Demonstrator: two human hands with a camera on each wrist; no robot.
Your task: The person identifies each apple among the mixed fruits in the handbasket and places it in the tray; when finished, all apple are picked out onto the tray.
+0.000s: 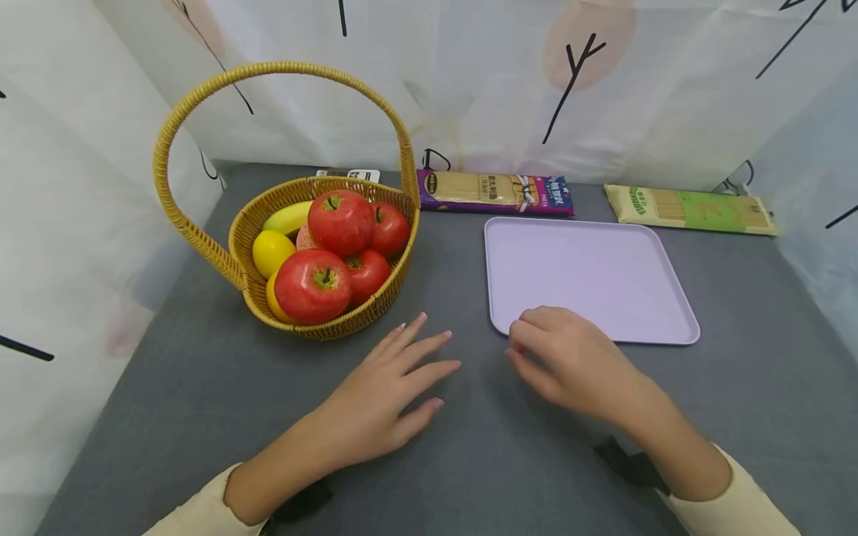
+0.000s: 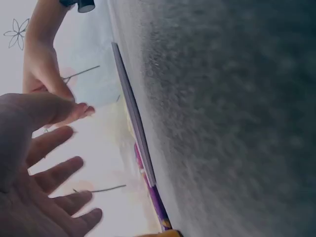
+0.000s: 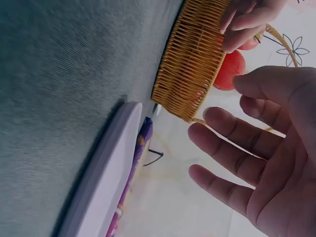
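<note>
My left hand (image 1: 383,398) hovers over the grey table with its fingers spread, just in front of a wicker basket (image 1: 375,309). Red apples (image 1: 313,286), a yellow lemon (image 1: 271,252) and a banana (image 1: 288,217) fill that basket, whose tall handle arches over them. Near the front left corner of a pale purple tray (image 1: 590,275) is my right hand (image 1: 570,365). Its fingers bend loosely around nothing, and the right wrist view shows the palm (image 3: 286,197) bare. The left palm (image 2: 34,207) also holds nothing.
Behind the tray lies a purple pack of pasta (image 1: 496,192). A green and cream pack of noodles (image 1: 690,210) lies at the back right. A white patterned curtain (image 1: 482,82) hangs along the table's back edge and sides.
</note>
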